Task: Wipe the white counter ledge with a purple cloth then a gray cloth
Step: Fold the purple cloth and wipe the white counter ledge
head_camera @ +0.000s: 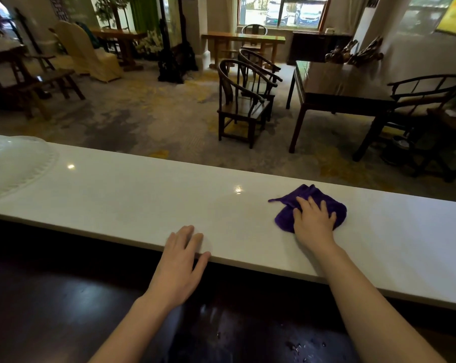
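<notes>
A long white counter ledge (132,189) runs across the view from left to right. On its right half lies a crumpled purple cloth (306,197). My right hand (314,221) presses flat on the cloth, fingers spread over it. My left hand (181,254) rests open on the near edge of the ledge, fingers apart, holding nothing. No gray cloth is in view.
A clear domed cover (12,166) sits on the ledge at the far left. A dark lower counter (64,305) lies below the ledge on my side. Beyond the ledge stand dark wooden chairs (241,106) and a dark table (334,93) on carpet.
</notes>
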Demonstrator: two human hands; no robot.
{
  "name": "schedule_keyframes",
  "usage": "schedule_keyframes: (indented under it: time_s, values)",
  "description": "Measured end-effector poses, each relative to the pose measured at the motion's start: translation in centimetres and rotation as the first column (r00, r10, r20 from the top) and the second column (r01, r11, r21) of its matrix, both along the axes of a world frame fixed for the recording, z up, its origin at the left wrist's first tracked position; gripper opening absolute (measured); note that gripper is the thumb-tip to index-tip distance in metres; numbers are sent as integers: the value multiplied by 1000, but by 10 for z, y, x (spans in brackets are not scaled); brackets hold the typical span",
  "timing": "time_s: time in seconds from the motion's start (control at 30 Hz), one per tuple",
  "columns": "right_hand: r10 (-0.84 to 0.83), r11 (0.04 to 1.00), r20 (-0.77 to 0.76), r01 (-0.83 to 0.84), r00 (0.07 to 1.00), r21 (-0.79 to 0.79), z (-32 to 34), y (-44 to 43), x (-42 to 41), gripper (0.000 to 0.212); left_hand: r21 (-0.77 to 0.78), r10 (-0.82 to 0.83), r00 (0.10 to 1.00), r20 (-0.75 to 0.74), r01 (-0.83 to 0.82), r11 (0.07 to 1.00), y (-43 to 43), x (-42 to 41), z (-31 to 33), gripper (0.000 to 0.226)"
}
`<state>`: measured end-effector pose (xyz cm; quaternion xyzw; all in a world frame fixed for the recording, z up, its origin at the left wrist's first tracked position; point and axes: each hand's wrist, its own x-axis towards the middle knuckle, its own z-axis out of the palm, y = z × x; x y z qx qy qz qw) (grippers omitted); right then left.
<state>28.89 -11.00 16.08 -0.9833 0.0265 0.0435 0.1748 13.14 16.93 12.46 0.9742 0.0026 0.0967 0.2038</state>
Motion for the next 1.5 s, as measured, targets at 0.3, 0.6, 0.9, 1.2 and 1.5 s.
schedule_keyframes:
  time_s: [0.3, 0.6, 0.9, 1.2, 1.5]
  values:
    - [178, 981, 6, -178, 984, 79, -2, 71, 9, 45, 0, 7, 1000, -8, -7, 1000, 0, 2, 0, 47]
    - [437, 889, 15, -434, 900, 146, -5, 107, -1, 44, 35, -16, 1000, 8, 15, 999, 5, 1, -3, 49]
    - [641, 759, 91, -647, 762, 70, -11, 106, -34, 41, 28, -20, 999, 47, 19, 999, 6, 0, -3, 45]
    - [574, 813, 170, -582, 801, -5, -24, 65, -65, 39, 10, -7, 1000, 16, 6, 1000, 6, 0, -3, 49]
    - [415, 908, 177, -418, 892, -25, -24, -21, -79, 40, 10, 21, 1000, -11, -21, 1000, 6, -1, -4, 52]
